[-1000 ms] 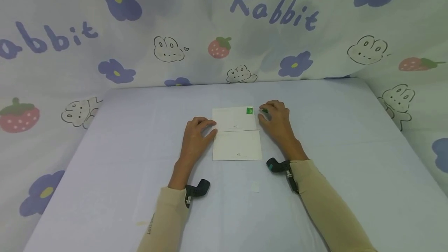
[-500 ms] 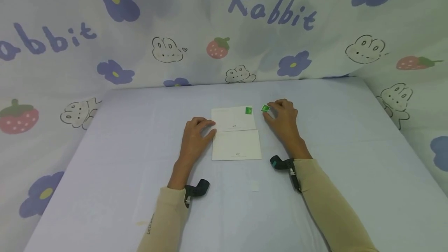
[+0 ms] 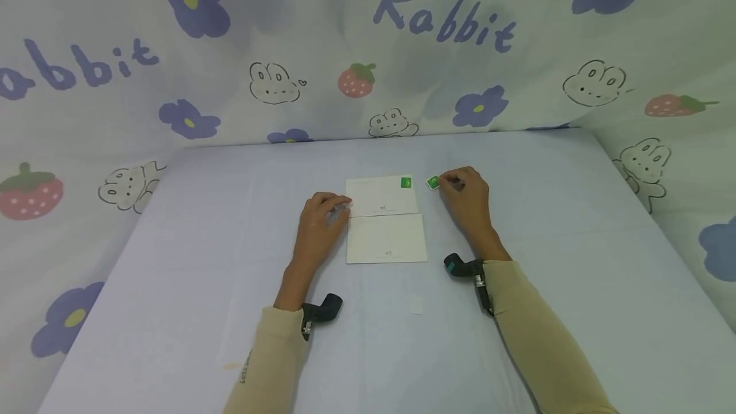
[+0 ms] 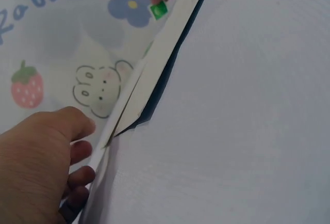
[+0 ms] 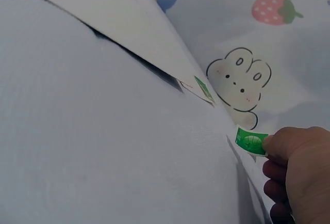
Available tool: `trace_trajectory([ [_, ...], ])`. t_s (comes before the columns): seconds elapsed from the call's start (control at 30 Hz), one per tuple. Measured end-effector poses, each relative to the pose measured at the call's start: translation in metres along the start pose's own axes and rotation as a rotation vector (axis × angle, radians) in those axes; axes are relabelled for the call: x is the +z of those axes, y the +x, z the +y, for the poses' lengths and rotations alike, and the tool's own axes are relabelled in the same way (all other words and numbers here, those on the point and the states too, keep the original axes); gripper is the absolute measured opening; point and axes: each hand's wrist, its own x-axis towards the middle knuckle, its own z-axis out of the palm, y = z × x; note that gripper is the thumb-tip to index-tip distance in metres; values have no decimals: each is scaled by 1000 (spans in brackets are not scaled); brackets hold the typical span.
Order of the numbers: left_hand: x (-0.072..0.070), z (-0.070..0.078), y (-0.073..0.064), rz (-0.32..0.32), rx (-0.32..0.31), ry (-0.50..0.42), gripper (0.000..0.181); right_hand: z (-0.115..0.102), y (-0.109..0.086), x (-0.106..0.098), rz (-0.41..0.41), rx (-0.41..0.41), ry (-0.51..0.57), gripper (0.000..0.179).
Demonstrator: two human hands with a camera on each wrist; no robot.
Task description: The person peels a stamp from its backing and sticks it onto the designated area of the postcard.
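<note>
Over the white-covered bench (image 3: 546, 197), right hand (image 3: 468, 200) pinches a green stamp (image 3: 432, 182) by one edge, likely keeping its face clear, just right of the already-stamped far envelope (image 3: 374, 193), at whose left edge the left hand (image 3: 317, 225) sits, fingers relaxed, probably steadying it.

Tan sleeves (image 3: 275, 353), one lettered, meet black wrist cameras (image 3: 329, 307).
</note>
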Motion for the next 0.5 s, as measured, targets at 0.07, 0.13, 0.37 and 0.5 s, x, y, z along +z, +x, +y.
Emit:
trace_trajectory([
  [0.07, -1, 0, -1, 11, -2, -20, 20, 0, -1, 0, 0, 15, 2, 19],
  [0.13, -2, 0, -3, 21, 0, -32, 20, -1, -3, -1, -5, 33, 9, 19],
  [0.37, -2, 1, -8, 33, -38, -64, 18, -6, -12, -4, -25, 84, 21, 21],
  [0.5, -3, 2, -12, 26, -71, -96, 18, -6, -19, -5, -25, 93, 37, 20],
])
